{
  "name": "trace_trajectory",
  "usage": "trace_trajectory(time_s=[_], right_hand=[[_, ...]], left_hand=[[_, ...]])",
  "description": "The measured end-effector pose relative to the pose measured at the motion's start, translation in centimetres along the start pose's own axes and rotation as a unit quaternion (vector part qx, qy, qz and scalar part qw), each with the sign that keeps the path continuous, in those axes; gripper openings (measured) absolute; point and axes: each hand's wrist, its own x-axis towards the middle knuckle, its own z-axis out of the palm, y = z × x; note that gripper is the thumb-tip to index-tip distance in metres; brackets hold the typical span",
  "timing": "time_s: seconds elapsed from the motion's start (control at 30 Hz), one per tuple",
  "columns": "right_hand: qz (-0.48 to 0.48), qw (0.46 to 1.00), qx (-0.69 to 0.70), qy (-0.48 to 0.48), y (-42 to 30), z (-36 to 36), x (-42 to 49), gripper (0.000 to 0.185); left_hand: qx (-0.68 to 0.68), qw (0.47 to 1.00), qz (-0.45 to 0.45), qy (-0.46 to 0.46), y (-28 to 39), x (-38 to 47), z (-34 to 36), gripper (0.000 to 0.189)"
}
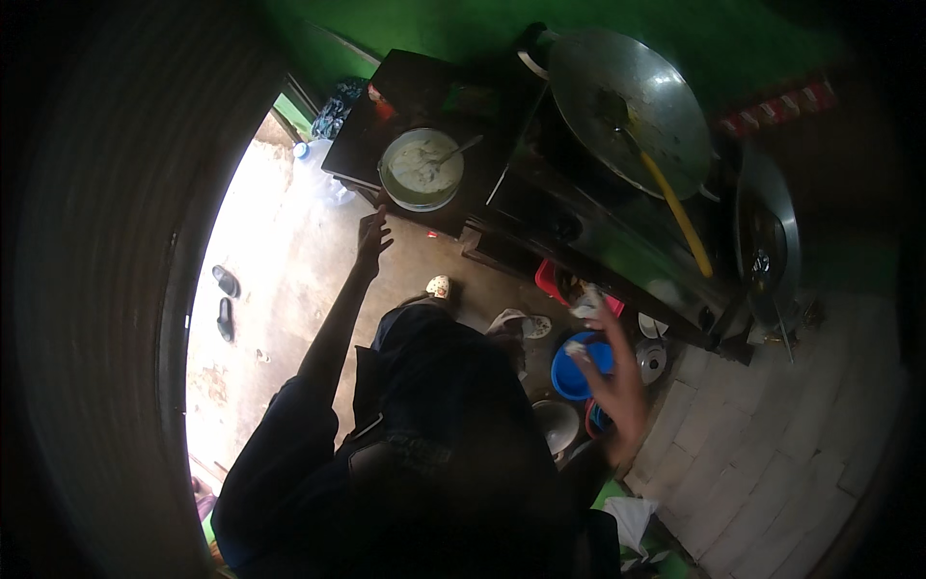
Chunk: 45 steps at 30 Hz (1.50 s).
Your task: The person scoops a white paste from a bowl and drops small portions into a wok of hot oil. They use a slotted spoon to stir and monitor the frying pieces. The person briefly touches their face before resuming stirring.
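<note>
My left hand (374, 235) is lifted just below a bowl (422, 170) of pale, thick batter, its fingers apart and holding nothing. A metal spoon (463, 147) leans in that bowl, which stands on a dark tabletop (481, 170). On the right, my right hand (615, 383) is raised and blurred, with white batter-like stuff stuck to its fingertips; the fingers are spread. Above it, a large metal wok (633, 108) sits on the stove (579, 210), with a yellow-handled utensil (673, 203) lying in it.
A second metal pan (767, 231) stands at the right of the stove. On the floor are a blue basin (575, 373), a red container (550, 279) and metal lids (557, 427). A clear plastic jug (318, 170) stands left of the table. Black sandals (226, 318) lie near the left side.
</note>
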Motion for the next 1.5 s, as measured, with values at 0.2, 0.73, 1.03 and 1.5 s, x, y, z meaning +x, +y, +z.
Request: trace_trajectory(time_s=[0.2,0.73,1.03,1.5], right_hand=[[0.075,0.992,-0.032,-0.092,0.6,2.8,0.8,0.063],[0.091,0.995,-0.026,-0.021,2.2,4.7,0.0,0.061],[0.059,0.994,-0.053,-0.071,2.3,6.2,3.0,0.063],[-0.044,0.986,-0.048,-0.153,4.2,7.6,5.1,0.065]], left_hand=[[0.024,0.999,0.001,-0.035,-0.9,5.2,2.8,0.060],[-0.146,0.978,0.142,0.039,-4.9,9.6,2.8,0.021],[-0.024,0.995,0.038,0.091,-7.8,11.0,0.8,0.041],[-0.204,0.976,0.076,0.005,-25.1,19.6,-8.7,0.041]])
